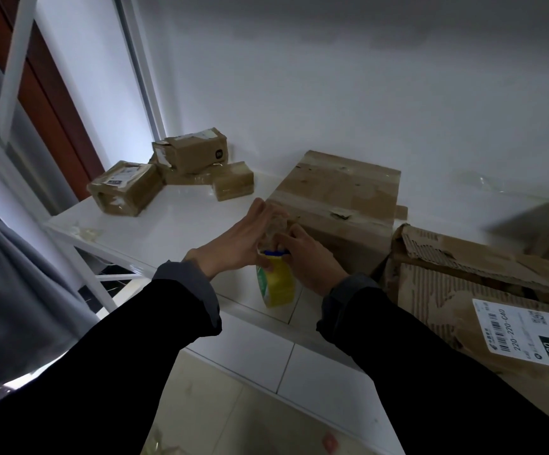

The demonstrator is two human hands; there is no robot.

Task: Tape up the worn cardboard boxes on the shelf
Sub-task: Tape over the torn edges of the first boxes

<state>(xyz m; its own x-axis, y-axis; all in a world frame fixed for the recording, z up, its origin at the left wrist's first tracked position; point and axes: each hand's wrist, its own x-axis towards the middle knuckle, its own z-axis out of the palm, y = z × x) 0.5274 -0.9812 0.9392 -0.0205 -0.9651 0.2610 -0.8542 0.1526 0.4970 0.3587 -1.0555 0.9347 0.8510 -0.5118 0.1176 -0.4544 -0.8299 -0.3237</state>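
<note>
— What is the person at the white shelf (174,224) holding?

— Both hands meet over its front edge. The left hand (237,241) has its fingers (260,208) stretched forward alongside a crumpled, pale wad (274,229), thumb curled beneath it. The right hand (309,257) curls its fingers around the top of a yellow-and-green packet (276,284) with a blue rim, which hangs down past the edge.

— And the boxes?

— A taped cardboard box (342,198) stands just behind the hands, a small tear in its top. To the right, a torn box (463,284) with a shipping label (525,333) shows stripped corrugation. Well apart, at the far left end, small parcels (168,172) lie heaped, one atop the others.

— Any tape roll?

— I cannot tell; the wad is blurred.
</note>
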